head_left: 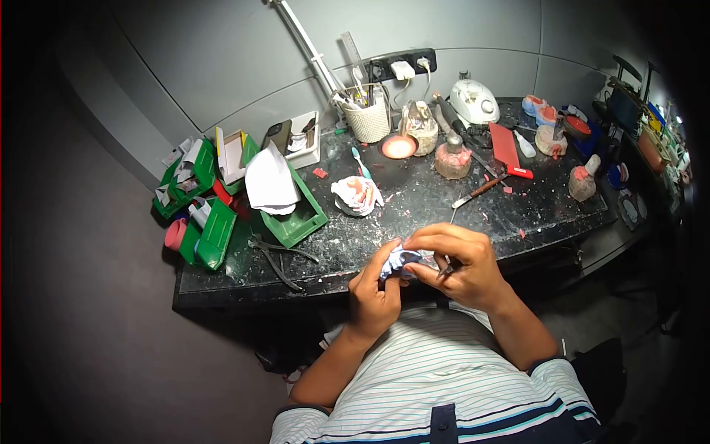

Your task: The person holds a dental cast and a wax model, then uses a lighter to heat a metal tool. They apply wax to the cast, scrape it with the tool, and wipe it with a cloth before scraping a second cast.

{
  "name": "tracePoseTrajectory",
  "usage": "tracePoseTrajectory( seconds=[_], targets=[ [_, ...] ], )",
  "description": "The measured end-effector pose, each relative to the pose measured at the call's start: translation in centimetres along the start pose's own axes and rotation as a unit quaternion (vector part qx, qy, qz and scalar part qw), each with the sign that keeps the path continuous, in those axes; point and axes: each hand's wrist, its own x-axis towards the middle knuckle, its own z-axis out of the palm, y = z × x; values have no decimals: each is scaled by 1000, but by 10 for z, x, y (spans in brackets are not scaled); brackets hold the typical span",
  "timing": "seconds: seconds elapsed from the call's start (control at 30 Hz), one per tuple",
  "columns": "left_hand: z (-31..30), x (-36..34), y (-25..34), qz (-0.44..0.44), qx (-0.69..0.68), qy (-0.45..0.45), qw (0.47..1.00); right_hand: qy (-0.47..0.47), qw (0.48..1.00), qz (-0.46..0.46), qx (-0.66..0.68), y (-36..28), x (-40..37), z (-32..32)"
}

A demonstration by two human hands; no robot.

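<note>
In front of my chest, at the bench's front edge, a small blue dental cast (pixel 399 260) is held between both hands. My left hand (pixel 376 296) grips its left side with closed fingers. My right hand (pixel 462 268) closes round its right side, forefinger at the top and thumb below. Something thin and dark shows among the right hand's curled fingers, and I cannot tell what it is. Just beyond the hands lie a brown-handled wax knife (pixel 481 191) and a white dental cast with pink wax (pixel 356 194).
Green bins (pixel 299 214) with papers stand at the left, near pliers (pixel 274 259). Behind are a pen basket (pixel 367 122), a toothbrush (pixel 361 163) and a white device (pixel 473 102). Red wax sheets (pixel 506 146) and more casts (pixel 583 181) lie right on the black bench (pixel 347 255).
</note>
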Motion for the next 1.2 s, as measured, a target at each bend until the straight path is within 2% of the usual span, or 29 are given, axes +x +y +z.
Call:
tracePoseTrajectory(
  seconds=[0.13, 0.17, 0.23, 0.53, 0.73, 1.2],
  targets=[
    [-3, 0, 6, 57, 62, 3, 996, -20, 1000, 1, -3, -5, -1, -2],
    [-4, 0, 8, 56, 61, 4, 997, -21, 1000, 2, -3, -4, 0, -2],
    [-6, -2, 10, 57, 66, 1, 996, -15, 998, -52, -17, 0, 0, -1],
    [-7, -3, 9, 95, 94, 4, 991, -29, 998, -53, -19, -3, -2, -1],
    [-8, -4, 11, 61, 70, -12, 996, -33, 997, -58, -26, -2, -3, -1],
    [-7, -5, 6, 68, 66, -15, 995, -41, 998, -54, -15, -1, -6, -3]
  ],
)
